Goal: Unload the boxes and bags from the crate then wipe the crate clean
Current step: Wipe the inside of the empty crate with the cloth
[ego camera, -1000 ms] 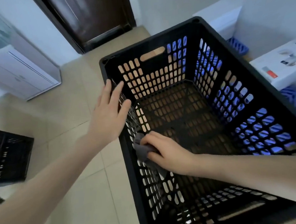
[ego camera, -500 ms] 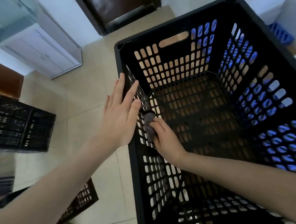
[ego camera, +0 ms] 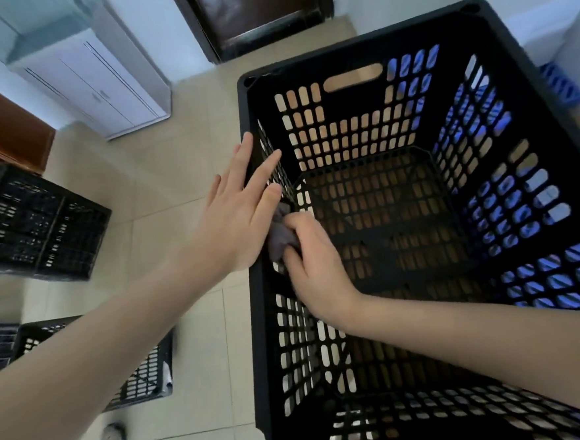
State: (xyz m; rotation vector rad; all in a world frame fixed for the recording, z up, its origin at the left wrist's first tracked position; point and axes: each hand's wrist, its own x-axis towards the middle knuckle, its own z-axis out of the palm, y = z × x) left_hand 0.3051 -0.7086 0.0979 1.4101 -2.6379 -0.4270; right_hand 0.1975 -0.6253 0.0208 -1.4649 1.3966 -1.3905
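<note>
From the head camera, the crate (ego camera: 355,43) stands on the tiled floor right below you. Nothing lies in it: only the slotted base and walls show, so the unloading looks done and you are on the wiping step.

Your left hand (ego camera: 237,216) lies flat against the top of the crate's left wall, fingers straight and slightly spread, holding nothing. It seems to brace the wall from the outside.

Your right hand (ego camera: 314,266) reaches inside, fingers curled round a bunched grey cloth (ego camera: 281,237). It presses the cloth onto the inner face of that same wall, just opposite the left palm.

Two more black crates (ego camera: 31,220) sit well apart on the floor to your left, and one of them (ego camera: 145,374) is nearer your feet. Something blue (ego camera: 560,84) shows beyond the right wall.

The next move, as I judge it, calls for running the cloth along the rest of this wall while the left hand steadies it, then on to the other walls and the base. The slots may snag the cloth, so keep it bunched and press evenly. I cannot tell which faces are already clean.
</note>
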